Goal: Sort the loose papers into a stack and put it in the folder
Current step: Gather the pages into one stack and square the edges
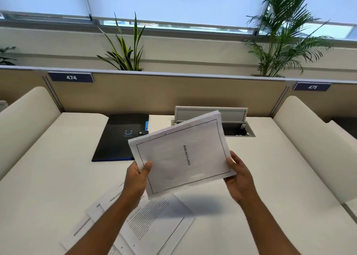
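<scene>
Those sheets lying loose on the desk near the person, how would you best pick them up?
The loose sheets lie flat and fanned, overlapping, under the left forearm. Probably best to slide fingers under the free right-hand edge, coming from the right, thumb on top. Both the left hand and right hand now grip the stack, so one must let go first.

The stack (pixel 181 154) is matt white paper printed in black, its far edge showing many thin sheets. The loose papers (pixel 154 218) are the same matt paper, some with punched holes. The folder (pixel 117 137) looks like dark, slightly glossy plastic with a blue edge. The table (pixel 58 168) is smooth, matt and cream-white. The partition (pixel 164 92) looks like beige cloth. The cable box (pixel 210 114) seems grey painted metal.
</scene>
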The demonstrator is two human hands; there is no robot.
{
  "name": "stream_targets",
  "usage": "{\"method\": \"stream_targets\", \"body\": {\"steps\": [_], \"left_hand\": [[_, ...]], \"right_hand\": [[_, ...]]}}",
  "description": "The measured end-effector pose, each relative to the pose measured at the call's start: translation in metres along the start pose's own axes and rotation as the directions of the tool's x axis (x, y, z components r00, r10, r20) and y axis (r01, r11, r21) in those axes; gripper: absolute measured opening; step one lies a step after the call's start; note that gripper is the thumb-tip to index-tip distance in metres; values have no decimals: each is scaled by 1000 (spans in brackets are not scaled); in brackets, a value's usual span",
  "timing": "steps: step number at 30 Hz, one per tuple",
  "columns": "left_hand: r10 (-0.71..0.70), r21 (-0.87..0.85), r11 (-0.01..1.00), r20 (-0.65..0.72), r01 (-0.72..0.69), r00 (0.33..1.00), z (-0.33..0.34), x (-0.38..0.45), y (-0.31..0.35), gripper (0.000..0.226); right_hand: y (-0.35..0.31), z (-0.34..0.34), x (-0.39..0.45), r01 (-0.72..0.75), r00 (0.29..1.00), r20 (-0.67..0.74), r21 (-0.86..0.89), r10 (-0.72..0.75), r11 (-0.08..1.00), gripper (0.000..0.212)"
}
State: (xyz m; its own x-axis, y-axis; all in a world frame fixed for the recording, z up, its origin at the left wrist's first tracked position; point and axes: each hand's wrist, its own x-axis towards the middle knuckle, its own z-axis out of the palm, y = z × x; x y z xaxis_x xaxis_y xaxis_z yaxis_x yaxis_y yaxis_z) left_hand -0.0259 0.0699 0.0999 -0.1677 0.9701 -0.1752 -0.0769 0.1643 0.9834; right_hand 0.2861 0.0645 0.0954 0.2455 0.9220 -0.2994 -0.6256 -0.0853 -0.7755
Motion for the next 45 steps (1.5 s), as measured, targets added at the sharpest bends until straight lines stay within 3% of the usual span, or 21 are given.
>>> {"method": "stream_targets", "body": {"steps": [3,7,11,14,20,22,26,30,34,36,38,40,41,43,45], "left_hand": [[27,55,998,-25,-25,999,-5,2,7,33],[63,91,994,-17,-61,998,1,-5,14,36],[146,87,986,-24,-143,989,3,-16,19,39],[207,92,975,-37,-203,978,5,-24,15,54],[118,229,966,27,-121,993,8,-38,-41,26],[91,239,967,18,-93,996,12,-40,-47,26],[181,237,956,-5,-175,983,14,-41,-44,32],[174,263,953,-66,-151,983,7,-33,-50,28],[199,292,940,-57,-175,978,-1,-23,-52,37],[136,288,951,-64,-112,989,-5,-20,-56,42],[186,292,942,-34,-168,982,-7,-20,-57,39],[355,289,899,-35,-330,934,-10,-24,-51,44],[453,309,854,-45,-419,890,-14,-25,-48,49],[604,393,729,17,-560,797,-19,-23,-47,56],[656,486,605,145,-631,741,-21,-20,-50,63]], "right_hand": [[-20,-3,3,73,990,139,-429,-14,900,45],[-22,15,-2,214,965,253,-606,-69,767,41],[5,29,-20,365,930,188,-542,-315,757,24],[31,24,-40,413,906,148,-519,-397,748,31],[75,11,-51,260,961,83,-591,-262,764,17],[83,18,-56,261,960,84,-608,-265,750,23],[85,21,-58,286,941,13,-572,-339,769,19],[88,18,-55,102,981,-84,-551,-176,828,20],[82,15,-47,94,968,-155,-498,-196,862,16],[84,15,-46,36,980,-152,-498,-128,866,15],[83,15,-46,58,984,-112,-544,-141,837,25],[75,17,-49,234,951,-12,-623,-309,746,47],[71,18,-52,347,903,55,-676,-425,650,62],[67,13,-51,511,775,248,-787,-581,346,81],[63,10,-50,542,710,417,-838,-568,63,85]]}}
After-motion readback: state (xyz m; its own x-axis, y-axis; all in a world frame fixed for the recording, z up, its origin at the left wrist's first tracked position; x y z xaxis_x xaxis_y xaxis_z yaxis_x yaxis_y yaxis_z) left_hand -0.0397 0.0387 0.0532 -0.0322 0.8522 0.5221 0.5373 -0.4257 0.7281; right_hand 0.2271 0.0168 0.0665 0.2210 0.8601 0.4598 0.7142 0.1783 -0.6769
